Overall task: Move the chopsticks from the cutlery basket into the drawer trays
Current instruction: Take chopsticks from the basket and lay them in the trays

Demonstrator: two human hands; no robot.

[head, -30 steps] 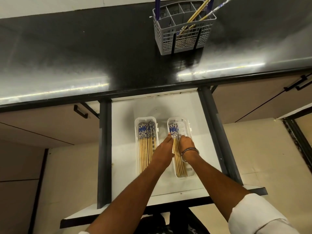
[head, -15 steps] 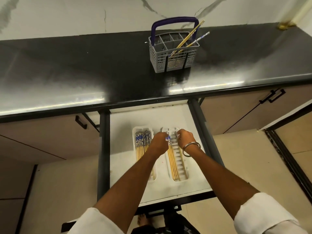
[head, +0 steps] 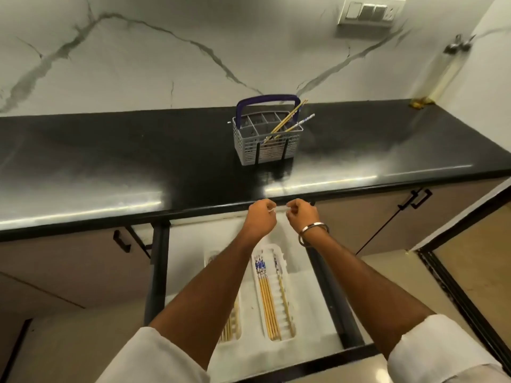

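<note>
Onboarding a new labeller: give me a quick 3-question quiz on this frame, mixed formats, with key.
1. True or false: the cutlery basket on the countertop has no chopsticks left in it.
2. Multiple choice: where are the hands?
A. Inside the basket
B. Raised side by side near the countertop's front edge, above the open drawer
C. Resting on the trays
3. Fill in: the right-hand tray is ___ full than the left tray, as far as the forearm lets you see.

Key
1. False: a few chopsticks lean out of it.
2. B: left hand, right hand, fingers curled, no chopsticks in them.
3. less
</note>
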